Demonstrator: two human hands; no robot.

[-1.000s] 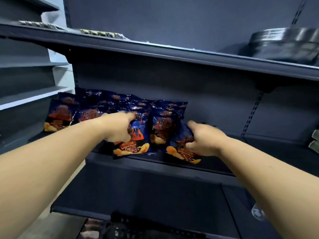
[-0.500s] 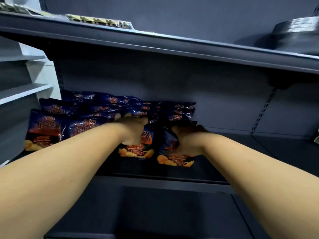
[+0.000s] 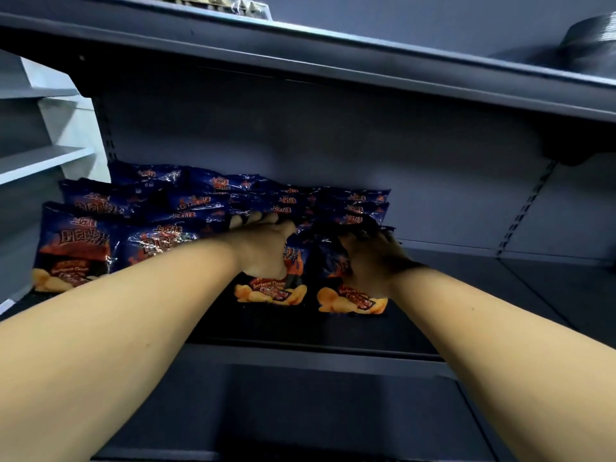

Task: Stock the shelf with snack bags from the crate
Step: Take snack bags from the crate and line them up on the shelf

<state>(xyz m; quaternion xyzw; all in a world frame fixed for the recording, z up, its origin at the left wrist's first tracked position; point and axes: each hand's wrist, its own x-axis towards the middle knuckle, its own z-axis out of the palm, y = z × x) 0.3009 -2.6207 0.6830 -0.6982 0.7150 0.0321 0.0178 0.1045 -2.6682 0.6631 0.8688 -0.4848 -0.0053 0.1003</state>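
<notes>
Both of your bare arms reach forward into a dark grey shelf [image 3: 333,331], hands side by side near its middle. Your left hand [image 3: 263,248] lies over the top of a dark blue snack bag [image 3: 270,293], fingers [image 3: 237,221] stretched back over the bag's upper edge; whether they curl behind it and grip is hidden, so I cannot tell if they are clamped or only pressing. Your right hand [image 3: 370,261], deep in shadow, lies on the neighbouring bag [image 3: 351,300] just to the right, fingers seemingly curled around its crumpled top edge, though the shadow makes this uncertain.

Both bags stand upright at the front of the stack, printed faces outward, orange chip pictures at the bottom. Holding each one by the top likely lets you push it back against the bags behind while keeping it from slumping forward, since these puffed, slippery bags tip easily.

Behind and to the left, more blue bags [image 3: 140,228] of the same kind lean in overlapping rows against the back panel, filling the left half of the shelf. Another [image 3: 71,248] stands at the far left front. The right half of the shelf shows no bags. The two front bags sit well back from the shelf's front edge.

The crate is not in view. An upper shelf [image 3: 333,65] crosses overhead, with a dark, blurred object [image 3: 590,38] at its right end.
</notes>
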